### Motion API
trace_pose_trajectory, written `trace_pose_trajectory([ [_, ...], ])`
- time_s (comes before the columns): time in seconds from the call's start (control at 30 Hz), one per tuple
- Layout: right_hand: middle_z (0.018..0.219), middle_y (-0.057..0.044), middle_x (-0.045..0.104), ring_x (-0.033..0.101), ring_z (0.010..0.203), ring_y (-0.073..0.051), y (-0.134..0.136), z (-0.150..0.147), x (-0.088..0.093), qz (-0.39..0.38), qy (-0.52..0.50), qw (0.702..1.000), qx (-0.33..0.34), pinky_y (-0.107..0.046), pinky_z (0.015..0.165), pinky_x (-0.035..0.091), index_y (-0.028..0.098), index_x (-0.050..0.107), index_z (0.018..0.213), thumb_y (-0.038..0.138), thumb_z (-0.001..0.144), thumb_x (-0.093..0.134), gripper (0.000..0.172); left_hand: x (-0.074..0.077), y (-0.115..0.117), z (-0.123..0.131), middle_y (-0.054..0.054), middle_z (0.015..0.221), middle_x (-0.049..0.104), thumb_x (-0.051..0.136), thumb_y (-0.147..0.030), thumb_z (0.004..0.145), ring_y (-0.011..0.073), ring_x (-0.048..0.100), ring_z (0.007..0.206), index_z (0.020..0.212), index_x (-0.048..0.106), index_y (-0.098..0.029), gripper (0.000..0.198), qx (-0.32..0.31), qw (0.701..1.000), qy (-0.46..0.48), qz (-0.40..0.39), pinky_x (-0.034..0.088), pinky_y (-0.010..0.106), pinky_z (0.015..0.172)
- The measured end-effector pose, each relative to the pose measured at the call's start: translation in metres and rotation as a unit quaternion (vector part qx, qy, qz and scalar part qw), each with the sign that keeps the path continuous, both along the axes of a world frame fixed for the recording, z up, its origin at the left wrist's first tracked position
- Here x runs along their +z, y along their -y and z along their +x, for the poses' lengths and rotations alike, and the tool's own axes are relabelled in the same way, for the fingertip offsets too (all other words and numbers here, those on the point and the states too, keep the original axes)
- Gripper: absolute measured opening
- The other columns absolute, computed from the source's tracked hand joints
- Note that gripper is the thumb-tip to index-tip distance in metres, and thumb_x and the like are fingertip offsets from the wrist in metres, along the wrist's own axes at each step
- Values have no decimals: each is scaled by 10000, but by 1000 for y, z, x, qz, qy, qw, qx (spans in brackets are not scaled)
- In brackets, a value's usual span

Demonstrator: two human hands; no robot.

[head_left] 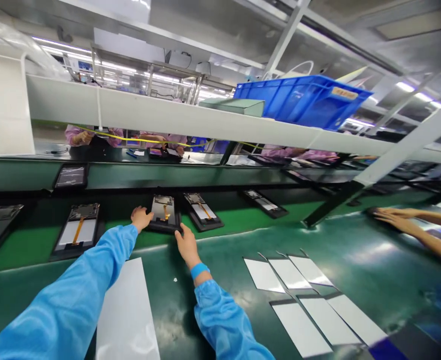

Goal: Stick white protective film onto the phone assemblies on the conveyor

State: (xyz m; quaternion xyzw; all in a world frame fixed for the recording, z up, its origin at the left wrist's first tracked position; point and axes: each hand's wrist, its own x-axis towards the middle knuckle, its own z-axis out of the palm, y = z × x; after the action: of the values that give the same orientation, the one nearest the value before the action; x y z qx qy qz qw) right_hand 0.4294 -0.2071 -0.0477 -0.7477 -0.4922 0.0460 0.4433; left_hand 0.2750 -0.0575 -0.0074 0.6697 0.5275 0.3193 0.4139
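Note:
My left hand grips the left edge of a black-framed device that lies over the green conveyor strip. My right hand holds the same device at its lower right corner, fingers curled against the frame. An orange ribbon runs across the device's open back. Just to its right lies a similar device, and another device rests to the left. Below my forearms, a large white sheet lies on the dark green table.
Several white panels with thin cables lie at the right. A slanted post stands beyond them. Another person's hands touch a dark object at far right. A blue bin sits on the overhead shelf.

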Motion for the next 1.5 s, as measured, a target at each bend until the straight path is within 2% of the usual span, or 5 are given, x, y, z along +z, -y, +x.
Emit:
trace_pose_trajectory([
  [0.4, 1356, -96, 554, 580, 1188, -226, 197, -116, 85, -44, -107, 957, 265, -349, 874, 554, 249, 617, 1229, 286, 946, 514, 303, 81, 180, -252, 40, 924, 697, 787, -386, 678, 158, 656, 742, 1272, 508, -178, 689, 63, 962, 250, -88, 511, 269, 672],
  [0.67, 1158, -90, 624, 598, 1112, -230, 261, -179, 49, -129, -20, 948, 289, -398, 980, 498, 210, 634, 1152, 144, 898, 524, 286, 11, 315, -401, 90, 1096, 672, 730, -498, 720, 227, 668, 911, 1339, 483, -210, 726, 162, 966, 164, -117, 544, 360, 807],
  [0.83, 1058, -101, 620, 611, 1031, -240, 261, -206, 50, -172, 54, 951, 252, -384, 963, 494, 177, 660, 1077, 105, 865, 553, 248, 2, 338, -395, 169, 1362, 507, 583, -433, 852, 375, 460, 1268, 1214, 628, -185, 441, 165, 955, -169, 181, 398, 567, 1009],
  [0.97, 1028, -109, 619, 613, 982, -251, 255, -221, 46, -191, 102, 955, 203, -382, 927, 499, 179, 666, 1012, 89, 837, 585, 212, 13, 362, -336, 129, 1373, 561, 461, -214, 950, 283, 451, 1318, 1291, 578, -215, 361, -67, 914, -214, 339, 346, 500, 1086],
  [1.5, 1105, -124, 606, 541, 1040, -267, 270, -238, 34, -97, 127, 969, 190, -440, 926, 483, 196, 654, 1023, 53, 865, 491, 268, -12, 379, -281, 82, 1442, 545, 520, -414, 956, 274, 432, 1368, 1338, 570, -250, 418, -221, 865, -296, 339, 223, 569, 1174],
])
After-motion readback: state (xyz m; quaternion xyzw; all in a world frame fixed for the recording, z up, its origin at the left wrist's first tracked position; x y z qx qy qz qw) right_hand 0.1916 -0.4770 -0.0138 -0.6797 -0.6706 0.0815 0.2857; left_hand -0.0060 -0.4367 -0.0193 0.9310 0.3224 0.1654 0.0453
